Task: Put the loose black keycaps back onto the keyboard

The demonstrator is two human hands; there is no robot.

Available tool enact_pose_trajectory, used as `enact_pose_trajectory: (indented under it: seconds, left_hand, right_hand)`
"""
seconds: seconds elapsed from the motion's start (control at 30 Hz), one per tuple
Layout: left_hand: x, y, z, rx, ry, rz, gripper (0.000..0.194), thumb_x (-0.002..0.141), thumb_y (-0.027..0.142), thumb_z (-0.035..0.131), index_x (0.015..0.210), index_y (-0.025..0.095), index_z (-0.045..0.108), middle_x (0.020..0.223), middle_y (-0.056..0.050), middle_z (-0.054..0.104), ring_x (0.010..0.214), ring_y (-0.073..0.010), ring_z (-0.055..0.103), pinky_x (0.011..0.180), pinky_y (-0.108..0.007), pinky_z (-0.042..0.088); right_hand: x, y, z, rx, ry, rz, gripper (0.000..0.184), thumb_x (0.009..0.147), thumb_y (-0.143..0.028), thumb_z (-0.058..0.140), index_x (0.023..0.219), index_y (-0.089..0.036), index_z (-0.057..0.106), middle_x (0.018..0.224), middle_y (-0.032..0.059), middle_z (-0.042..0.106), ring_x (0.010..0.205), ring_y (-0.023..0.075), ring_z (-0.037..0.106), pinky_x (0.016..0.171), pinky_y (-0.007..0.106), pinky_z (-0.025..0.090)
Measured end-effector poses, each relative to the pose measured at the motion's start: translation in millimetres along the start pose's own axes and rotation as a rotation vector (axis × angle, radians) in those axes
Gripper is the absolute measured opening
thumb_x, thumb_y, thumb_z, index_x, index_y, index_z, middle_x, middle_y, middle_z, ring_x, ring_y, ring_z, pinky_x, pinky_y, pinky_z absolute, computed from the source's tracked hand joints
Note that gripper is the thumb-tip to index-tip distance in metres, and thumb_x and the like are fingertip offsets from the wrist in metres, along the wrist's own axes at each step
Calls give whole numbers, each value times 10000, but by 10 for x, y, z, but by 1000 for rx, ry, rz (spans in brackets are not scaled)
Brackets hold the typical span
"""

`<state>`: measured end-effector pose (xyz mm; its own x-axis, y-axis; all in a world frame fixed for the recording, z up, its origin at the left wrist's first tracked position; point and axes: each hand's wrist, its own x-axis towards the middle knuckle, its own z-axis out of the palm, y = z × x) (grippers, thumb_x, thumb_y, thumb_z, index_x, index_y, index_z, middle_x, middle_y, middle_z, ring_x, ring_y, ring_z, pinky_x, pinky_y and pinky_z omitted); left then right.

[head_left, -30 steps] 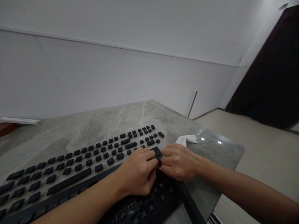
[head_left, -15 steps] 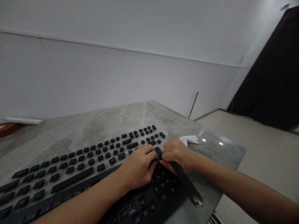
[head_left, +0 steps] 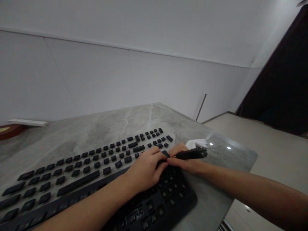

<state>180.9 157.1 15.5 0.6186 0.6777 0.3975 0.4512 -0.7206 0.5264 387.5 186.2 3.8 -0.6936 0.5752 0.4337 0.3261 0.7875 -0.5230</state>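
Note:
A black keyboard (head_left: 186, 200) lies on the table, its right part stripped of keycaps so the sockets show. My left hand (head_left: 149, 166) rests over the keyboard's far edge with thumb and fingers pinched together. What they hold, if anything, is hidden. Right beside it, my right hand (head_left: 181, 158) is closed on a slim black tool (head_left: 192, 154) with pale, split tips pointing right. The tool's other end reaches between the hands, where a small black piece (head_left: 166, 154) shows. Loose black keycaps (head_left: 106, 162) are laid out in rows beyond the keyboard.
A crumpled white tissue (head_left: 196, 143) lies just past my right hand. At the far left are a white strip (head_left: 29, 122) and a reddish-brown object (head_left: 11, 131). The grey marbled table (head_left: 134, 117) meets a white wall at the back and ends at the right.
The black tool has swung from pointing down toward me to lying nearly level, its tips to the right. My right hand has turned with it; my left hand stays at the keyboard edge.

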Motion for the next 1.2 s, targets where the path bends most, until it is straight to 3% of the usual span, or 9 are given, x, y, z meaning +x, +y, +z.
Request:
enact_pose_trajectory:
  seconds: [0.23, 0.47, 0.9, 1.2]
  left_hand:
    - [-2, -6, 9, -37, 0, 12, 181, 891, 36, 559, 858, 144, 700, 883, -56, 629, 853, -194, 608, 778, -306, 496]
    - [5, -21, 11, -51, 16, 25, 198, 821, -21, 544, 764, 141, 643, 815, -40, 619, 788, -179, 600, 716, -286, 479]
    - [-2, -58, 39, -14, 21, 65, 223, 810, -43, 474, 786, 145, 592, 809, -41, 596, 757, -178, 573, 679, -281, 447]
    - [45, -65, -3, -68, 83, 18, 223, 807, -24, 532, 712, 159, 615, 713, -5, 630, 705, -157, 596, 666, -260, 438]
  right_hand:
    - [36, -7, -25, -70, -22, -284, 376, 864, -218, 497, 529, -197, 328, 506, -44, 348, 505, 109, 330, 524, 296, 246]
    - [81, -140, -189, -414, -70, -541, 309, 845, -131, 480, 567, -198, 363, 524, -24, 436, 535, 139, 320, 529, 325, 164]
    - [118, -25, -210, -298, -135, -521, 321, 843, -143, 492, 563, -212, 351, 521, -25, 432, 526, 150, 318, 538, 328, 192]
    - [102, -69, -188, -341, -90, -458, 367, 877, -155, 500, 561, -203, 320, 511, -37, 404, 524, 135, 296, 546, 314, 188]
